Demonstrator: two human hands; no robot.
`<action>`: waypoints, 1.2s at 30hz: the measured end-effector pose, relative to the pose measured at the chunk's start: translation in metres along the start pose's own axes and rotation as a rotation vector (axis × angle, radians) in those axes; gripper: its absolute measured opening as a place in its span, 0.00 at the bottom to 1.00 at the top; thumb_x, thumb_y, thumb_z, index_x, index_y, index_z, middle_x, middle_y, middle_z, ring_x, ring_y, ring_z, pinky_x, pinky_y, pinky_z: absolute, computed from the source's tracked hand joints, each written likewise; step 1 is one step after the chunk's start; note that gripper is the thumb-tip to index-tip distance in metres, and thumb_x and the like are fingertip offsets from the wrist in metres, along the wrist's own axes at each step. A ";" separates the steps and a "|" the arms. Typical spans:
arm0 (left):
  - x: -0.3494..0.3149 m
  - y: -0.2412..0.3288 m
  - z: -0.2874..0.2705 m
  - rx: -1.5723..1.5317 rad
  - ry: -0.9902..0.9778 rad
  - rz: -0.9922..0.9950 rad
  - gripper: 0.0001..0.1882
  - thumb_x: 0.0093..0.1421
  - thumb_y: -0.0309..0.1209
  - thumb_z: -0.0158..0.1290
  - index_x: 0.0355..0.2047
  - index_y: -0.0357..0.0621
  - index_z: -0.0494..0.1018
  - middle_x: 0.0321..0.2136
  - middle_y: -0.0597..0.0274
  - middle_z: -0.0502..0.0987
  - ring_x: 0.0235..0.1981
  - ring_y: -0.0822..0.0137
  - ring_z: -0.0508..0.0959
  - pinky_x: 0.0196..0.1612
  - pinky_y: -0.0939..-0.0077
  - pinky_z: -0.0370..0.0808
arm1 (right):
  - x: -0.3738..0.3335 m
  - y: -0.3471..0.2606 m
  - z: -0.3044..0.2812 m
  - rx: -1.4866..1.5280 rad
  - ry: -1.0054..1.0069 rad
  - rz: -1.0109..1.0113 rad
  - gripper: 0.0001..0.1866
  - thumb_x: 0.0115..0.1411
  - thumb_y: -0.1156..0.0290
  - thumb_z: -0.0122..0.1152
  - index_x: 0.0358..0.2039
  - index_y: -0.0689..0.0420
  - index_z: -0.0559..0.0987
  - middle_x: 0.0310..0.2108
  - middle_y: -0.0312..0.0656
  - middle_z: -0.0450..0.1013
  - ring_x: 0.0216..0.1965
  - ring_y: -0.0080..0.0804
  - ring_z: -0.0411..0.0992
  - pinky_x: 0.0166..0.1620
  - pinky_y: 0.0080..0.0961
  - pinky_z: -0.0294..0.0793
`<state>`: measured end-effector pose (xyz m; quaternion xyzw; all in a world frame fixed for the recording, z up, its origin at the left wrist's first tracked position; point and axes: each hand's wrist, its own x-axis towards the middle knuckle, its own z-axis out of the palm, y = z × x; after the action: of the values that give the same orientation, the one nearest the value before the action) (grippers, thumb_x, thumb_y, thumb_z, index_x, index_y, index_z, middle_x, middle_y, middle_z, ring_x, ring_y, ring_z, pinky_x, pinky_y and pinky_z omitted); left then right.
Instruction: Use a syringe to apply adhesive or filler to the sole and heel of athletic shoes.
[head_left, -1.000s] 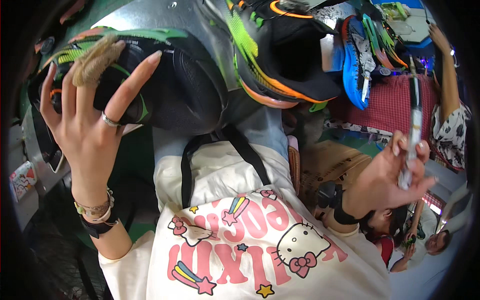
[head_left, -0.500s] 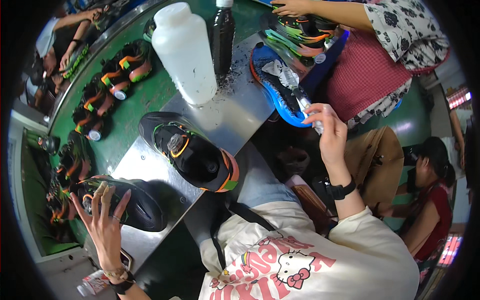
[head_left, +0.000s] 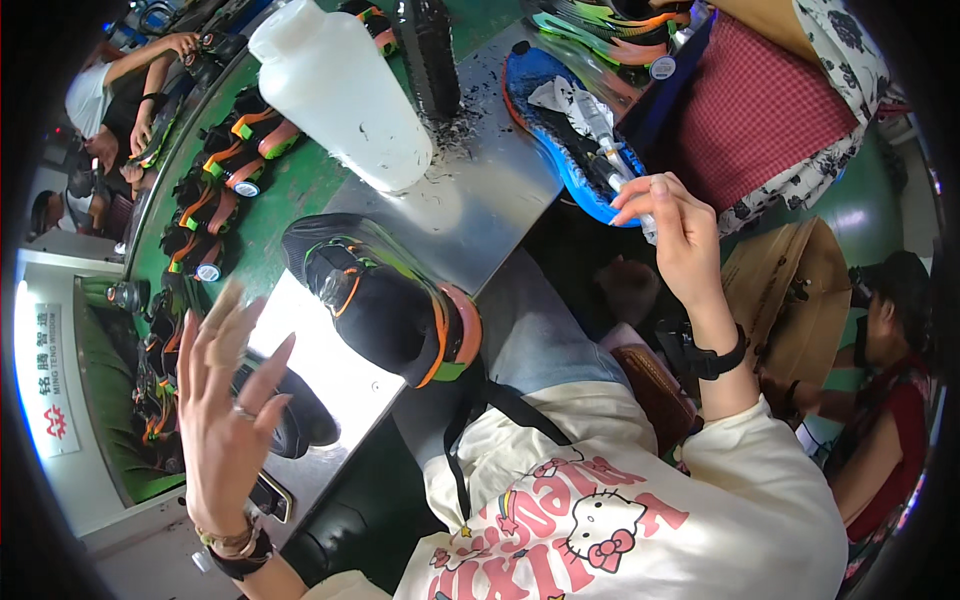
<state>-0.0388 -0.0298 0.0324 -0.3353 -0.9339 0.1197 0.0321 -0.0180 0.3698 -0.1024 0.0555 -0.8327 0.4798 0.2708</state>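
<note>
My left hand is raised with its fingers spread, holding nothing. Behind and below it lies a black shoe, partly hidden by the hand. Another black shoe with orange and green trim rests on the metal plate in front of me, untouched. My right hand pinches the near end of a slim clear-and-white tube, which looks like a syringe. That tube lies across a blue shoe sole with a dark inside. Crumpled white paper sits there too.
A large white plastic bottle and a dark bottle stand on the metal plate amid black scraps. Shoes line the green table. A co-worker's red checked apron is close at right, beside a cardboard box.
My left hand has lifted off the black shoe at the left and opened above it. My right hand stays at the tube over the blue sole. The whole view has shifted slightly.
</note>
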 end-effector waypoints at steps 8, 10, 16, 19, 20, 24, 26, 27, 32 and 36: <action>0.094 0.058 0.034 -0.150 0.051 0.541 0.29 0.40 0.36 0.62 0.47 0.61 0.73 0.47 0.69 0.73 0.55 0.58 0.70 0.59 0.53 0.65 | 0.018 0.012 0.003 -0.297 -0.096 -0.267 0.06 0.58 0.69 0.61 0.31 0.57 0.81 0.35 0.35 0.77 0.36 0.33 0.71 0.40 0.29 0.70; 0.094 0.058 0.033 -0.156 0.099 0.510 0.27 0.39 0.36 0.63 0.44 0.60 0.73 0.44 0.69 0.74 0.49 0.58 0.73 0.49 0.59 0.72 | 0.022 0.022 0.004 -0.461 -0.168 -0.324 0.06 0.55 0.65 0.64 0.30 0.52 0.81 0.36 0.30 0.77 0.38 0.29 0.70 0.41 0.27 0.66; 0.051 0.060 -0.001 -0.418 0.424 -0.154 0.48 0.33 0.48 0.75 0.50 0.41 0.64 0.36 0.57 0.77 0.35 0.53 0.80 0.37 0.64 0.79 | 0.021 0.027 0.007 -0.567 -0.177 -0.370 0.13 0.52 0.64 0.66 0.38 0.54 0.82 0.40 0.31 0.77 0.40 0.31 0.70 0.43 0.31 0.66; 0.030 0.078 -0.016 -0.576 0.419 -0.589 0.57 0.33 0.46 0.76 0.57 0.39 0.52 0.40 0.45 0.75 0.35 0.51 0.80 0.37 0.65 0.78 | 0.020 0.027 -0.004 -0.543 -0.182 -0.334 0.18 0.52 0.60 0.65 0.41 0.56 0.81 0.46 0.34 0.76 0.42 0.37 0.69 0.45 0.34 0.67; 0.025 0.078 -0.009 -0.498 0.460 -0.536 0.60 0.33 0.44 0.76 0.59 0.39 0.48 0.42 0.41 0.73 0.36 0.50 0.80 0.37 0.65 0.78 | 0.019 0.029 -0.005 -0.552 -0.168 -0.331 0.19 0.52 0.60 0.66 0.41 0.57 0.81 0.46 0.35 0.76 0.44 0.39 0.69 0.46 0.36 0.67; -0.005 0.094 0.016 -0.573 0.212 -0.881 0.51 0.36 0.43 0.75 0.56 0.45 0.57 0.31 0.51 0.77 0.30 0.58 0.81 0.35 0.66 0.77 | 0.020 0.030 -0.008 -0.513 -0.201 -0.236 0.30 0.60 0.45 0.52 0.50 0.58 0.77 0.54 0.45 0.69 0.54 0.52 0.64 0.55 0.44 0.64; -0.004 0.105 0.024 -0.463 0.147 -0.943 0.46 0.38 0.51 0.72 0.51 0.44 0.62 0.26 0.52 0.78 0.28 0.54 0.81 0.32 0.66 0.77 | 0.021 0.037 -0.007 -0.511 -0.240 -0.240 0.31 0.61 0.44 0.50 0.51 0.58 0.76 0.55 0.46 0.68 0.55 0.52 0.63 0.55 0.45 0.64; -0.008 0.108 0.031 -0.466 0.090 -0.946 0.45 0.38 0.53 0.71 0.51 0.43 0.63 0.29 0.52 0.79 0.29 0.53 0.81 0.32 0.64 0.77 | 0.022 0.039 -0.007 -0.510 -0.286 -0.231 0.32 0.62 0.42 0.48 0.53 0.57 0.75 0.56 0.47 0.67 0.56 0.52 0.62 0.55 0.45 0.64; -0.016 0.131 0.034 -0.438 0.039 -0.960 0.42 0.40 0.53 0.70 0.49 0.45 0.63 0.34 0.51 0.79 0.32 0.51 0.81 0.34 0.62 0.77 | 0.031 0.043 -0.011 -0.545 -0.323 -0.269 0.36 0.59 0.38 0.48 0.54 0.57 0.74 0.54 0.47 0.67 0.54 0.51 0.62 0.56 0.46 0.62; -0.025 0.129 0.039 -0.493 0.127 -0.914 0.40 0.43 0.51 0.69 0.50 0.46 0.63 0.40 0.50 0.77 0.35 0.50 0.81 0.36 0.61 0.77 | 0.033 0.032 -0.001 -0.641 -0.342 -0.383 0.35 0.54 0.42 0.57 0.54 0.56 0.74 0.52 0.46 0.68 0.53 0.48 0.63 0.54 0.44 0.63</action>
<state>0.0543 0.0427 -0.0361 0.1025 -0.9816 -0.1507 0.0578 -0.0572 0.3939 -0.1100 0.2013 -0.9476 0.1210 0.2165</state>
